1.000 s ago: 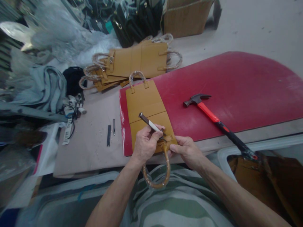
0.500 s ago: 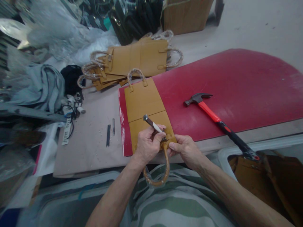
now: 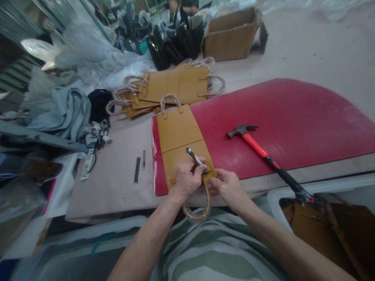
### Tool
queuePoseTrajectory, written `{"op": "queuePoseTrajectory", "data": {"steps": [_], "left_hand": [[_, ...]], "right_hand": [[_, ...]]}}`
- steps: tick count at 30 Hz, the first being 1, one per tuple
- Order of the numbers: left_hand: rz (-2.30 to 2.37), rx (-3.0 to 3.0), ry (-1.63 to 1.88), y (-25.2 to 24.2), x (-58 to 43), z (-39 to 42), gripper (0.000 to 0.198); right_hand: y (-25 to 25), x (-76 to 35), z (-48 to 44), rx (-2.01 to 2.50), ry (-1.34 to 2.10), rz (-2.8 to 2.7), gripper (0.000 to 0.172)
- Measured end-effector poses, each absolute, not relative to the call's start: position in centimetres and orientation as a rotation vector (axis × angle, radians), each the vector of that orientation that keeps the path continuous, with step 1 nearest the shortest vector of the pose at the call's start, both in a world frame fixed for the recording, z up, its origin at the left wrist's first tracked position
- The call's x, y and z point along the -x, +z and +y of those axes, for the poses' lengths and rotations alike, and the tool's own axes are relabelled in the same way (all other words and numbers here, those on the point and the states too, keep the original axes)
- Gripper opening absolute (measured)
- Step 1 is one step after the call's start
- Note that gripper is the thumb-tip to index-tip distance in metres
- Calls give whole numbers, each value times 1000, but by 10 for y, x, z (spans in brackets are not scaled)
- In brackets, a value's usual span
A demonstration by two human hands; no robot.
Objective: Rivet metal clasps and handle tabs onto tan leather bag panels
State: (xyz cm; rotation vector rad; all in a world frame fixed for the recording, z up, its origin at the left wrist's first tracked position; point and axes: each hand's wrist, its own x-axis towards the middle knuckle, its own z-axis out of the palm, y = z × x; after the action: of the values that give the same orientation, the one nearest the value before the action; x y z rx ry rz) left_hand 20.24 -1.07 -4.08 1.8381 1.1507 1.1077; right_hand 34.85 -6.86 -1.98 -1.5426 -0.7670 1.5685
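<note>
A tan leather bag panel (image 3: 178, 128) lies on the red mat, with plastic-wrapped handles at its far and near ends. My left hand (image 3: 188, 178) is closed around a metal hand punch (image 3: 193, 155) wrapped in white at its middle. The punch leans over the panel's near right corner, and its lower tip is hidden by my fingers. My right hand (image 3: 230, 187) pinches that corner between thumb and fingers, beside the base of the near handle (image 3: 208, 201). This handle hangs over the table edge towards me.
A claw hammer (image 3: 265, 154) rests on the red mat (image 3: 293, 117), its grip reaching past the table edge. Two small dark tools, one a flat strip (image 3: 137, 170), lie left. Behind are stacked tan panels (image 3: 175, 84), black bags (image 3: 170, 48) and a cardboard box (image 3: 231, 39). A bin (image 3: 275, 199) stands right.
The view has tilted up, showing more of the far table. The punch stands slightly more upright and a little further right over the panel. Both hands keep their holds.
</note>
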Motion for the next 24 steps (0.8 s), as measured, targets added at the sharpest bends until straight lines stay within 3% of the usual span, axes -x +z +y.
{"op": "queuePoseTrajectory", "data": {"steps": [8,10,14,17,20,24], "left_hand": [[1028,-2050,1173,-52,-204,-18,13],[1016,-2064,1156,-53,-204,-18,12],[1042,-2083,1144,-53,-205,-19,10],[1055,-2104,1155,-51,-208,-20,8],[1051,-2114,1150,-49,-210,-20,9],[1057,-2095,1135,-49,-211,-19,10]], "right_hand": [[-11,-374,-83,1664,1501,-994,22],[-12,-394,-87,1760,1260,-1178,27],[-14,-452,-87,1972,432,-1473,39],[-11,-488,-77,2103,116,-1691,34],[-5,-501,-65,2215,465,-1535,10],[6,-494,-51,2140,1021,-1236,20]]}}
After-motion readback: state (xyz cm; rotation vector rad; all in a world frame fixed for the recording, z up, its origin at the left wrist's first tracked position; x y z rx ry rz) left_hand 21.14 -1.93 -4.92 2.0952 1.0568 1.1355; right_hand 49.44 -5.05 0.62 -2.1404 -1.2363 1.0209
